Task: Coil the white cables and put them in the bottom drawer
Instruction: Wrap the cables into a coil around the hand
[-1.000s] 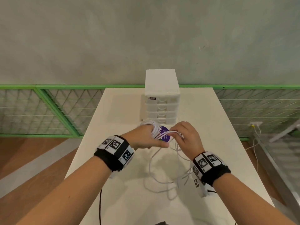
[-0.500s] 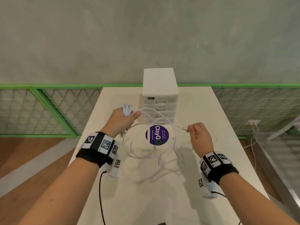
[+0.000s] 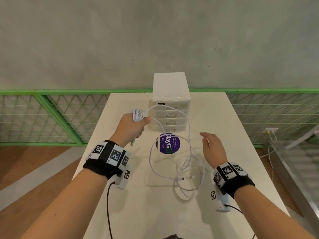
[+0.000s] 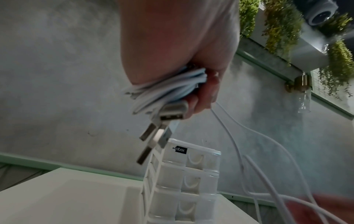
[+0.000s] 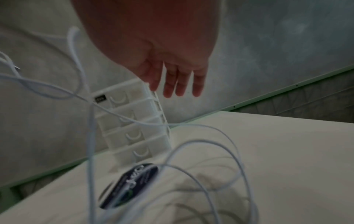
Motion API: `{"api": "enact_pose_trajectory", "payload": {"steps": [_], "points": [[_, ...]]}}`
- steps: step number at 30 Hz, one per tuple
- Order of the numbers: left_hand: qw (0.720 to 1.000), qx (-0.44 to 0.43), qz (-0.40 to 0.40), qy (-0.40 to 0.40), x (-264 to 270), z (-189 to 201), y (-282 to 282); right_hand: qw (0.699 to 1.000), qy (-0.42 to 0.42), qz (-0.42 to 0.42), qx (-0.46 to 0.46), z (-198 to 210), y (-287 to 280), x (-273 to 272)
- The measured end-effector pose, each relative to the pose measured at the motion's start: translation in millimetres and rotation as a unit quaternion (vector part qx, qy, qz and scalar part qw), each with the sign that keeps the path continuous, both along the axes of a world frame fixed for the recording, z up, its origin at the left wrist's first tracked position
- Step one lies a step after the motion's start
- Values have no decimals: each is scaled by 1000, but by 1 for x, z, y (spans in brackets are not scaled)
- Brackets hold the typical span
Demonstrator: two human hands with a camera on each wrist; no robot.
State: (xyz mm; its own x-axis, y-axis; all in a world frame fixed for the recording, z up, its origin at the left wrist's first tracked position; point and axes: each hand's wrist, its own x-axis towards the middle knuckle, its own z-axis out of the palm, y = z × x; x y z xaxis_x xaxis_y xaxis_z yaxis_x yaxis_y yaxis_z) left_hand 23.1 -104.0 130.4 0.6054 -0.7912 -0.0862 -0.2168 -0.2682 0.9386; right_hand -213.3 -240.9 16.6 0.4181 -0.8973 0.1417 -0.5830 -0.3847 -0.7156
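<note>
Several USB plugs [image 4: 153, 136] blur below left hand [image 3: 133, 125] — cables' [image 3: 186, 171] count unclear.

Wall: a grey-green plastered wall [image 3: 155, 35], mottled and faintly scuffed, is seen filling the upper half of the head view.
Railing: a bright green metal rail with diamond wire mesh panels [image 3: 51, 116] is set along the wall's foot, on both sides of the table.
Table: a long cream-white rectangular tabletop [image 3: 155, 213] is seen running away toward the wall.
Floor: warm brown wooden boards [image 3: 25, 163] are noted at left, crossed by a pale grey diagonal strip [image 3: 34, 183].
Socket: a white wall outlet [image 3: 271, 130] with thin leads is seen low at right.
Overhead: hanging green foliage [image 4: 279, 25] along a grey ledge is recorded in the left wrist view.
</note>
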Motion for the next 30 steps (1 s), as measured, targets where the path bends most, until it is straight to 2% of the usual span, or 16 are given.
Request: {"api": "enact_pose_trajectory", "payload": {"steps": [3,5,9,12,15,19,22,23,25,27,30], "points": [[1000,-4,0,-1,-9,3,-2,988,-119,72,64,33,17,16],[1000,-19,4,-5,-12,5,-4,976,-137,117,118,48,26,26],[996,-82,26,25,-15,19,-10,979,-34,175,103,37,32,37],[989,-132,63,22,-10,34,-12,970,-31,188,148,14,35,31],[972,-197,126,31,3,50,-10,973,2,179,144,-5,30,19],[939,-273,199,60,17,65,-7,973,110,140,146,-32,18,-6],[953,-239,181,47,20,63,-7,975,144,106,133,-29,12,-11],[964,-209,157,41,18,60,-8,982,113,102,115,-23,11,-8],[983,-149,97,34,11,54,-11,992,-3,84,97,-3,13,4],[992,-106,61,22,2,51,-15,988,-114,76,67,25,17,17],[996,-82,37,-5,-10,48,-21,979,-179,86,-43,66,26,32]]}}
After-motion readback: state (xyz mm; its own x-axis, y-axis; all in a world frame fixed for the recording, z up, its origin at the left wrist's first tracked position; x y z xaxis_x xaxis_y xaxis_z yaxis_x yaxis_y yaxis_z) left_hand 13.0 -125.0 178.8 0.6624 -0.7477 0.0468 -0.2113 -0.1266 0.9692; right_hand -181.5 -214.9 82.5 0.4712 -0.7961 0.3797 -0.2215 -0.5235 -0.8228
